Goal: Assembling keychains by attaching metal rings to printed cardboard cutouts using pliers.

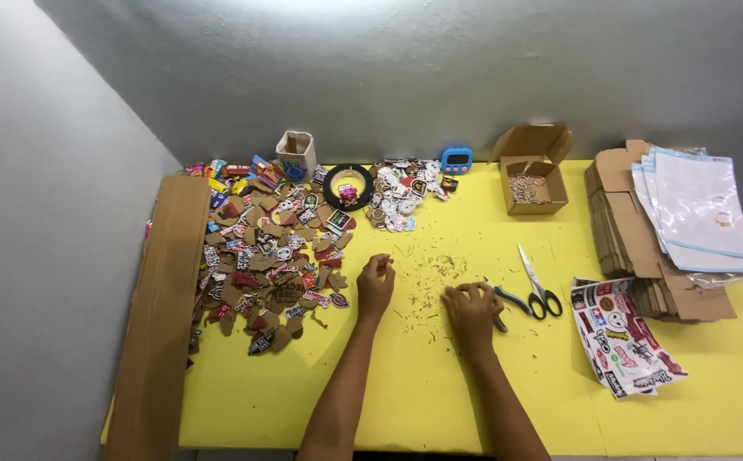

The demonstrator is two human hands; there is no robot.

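My left hand (pixel 375 283) rests on the yellow table (pixel 405 393) with its fingertips pinched together; I see nothing between them. It lies just right of a heap of cut-out stickers on brown cardboard backing (pixel 269 260). My right hand (pixel 471 312) is closed over green-handled pliers (pixel 510 300), whose handles stick out to its right. Small scraps (pixel 427 277) litter the table between and beyond both hands.
Black-handled scissors (pixel 540 286) lie right of the pliers, beside a sticker sheet (pixel 623 337). At the back stand a small open box of metal rings (pixel 532 181), a blue timer (pixel 456 159), a tape roll (pixel 347 186) and a second sticker pile (pixel 405 195). Flat cardboard and clear bags (pixel 687 213) are stacked right; a cardboard strip (pixel 162 316) lies left.
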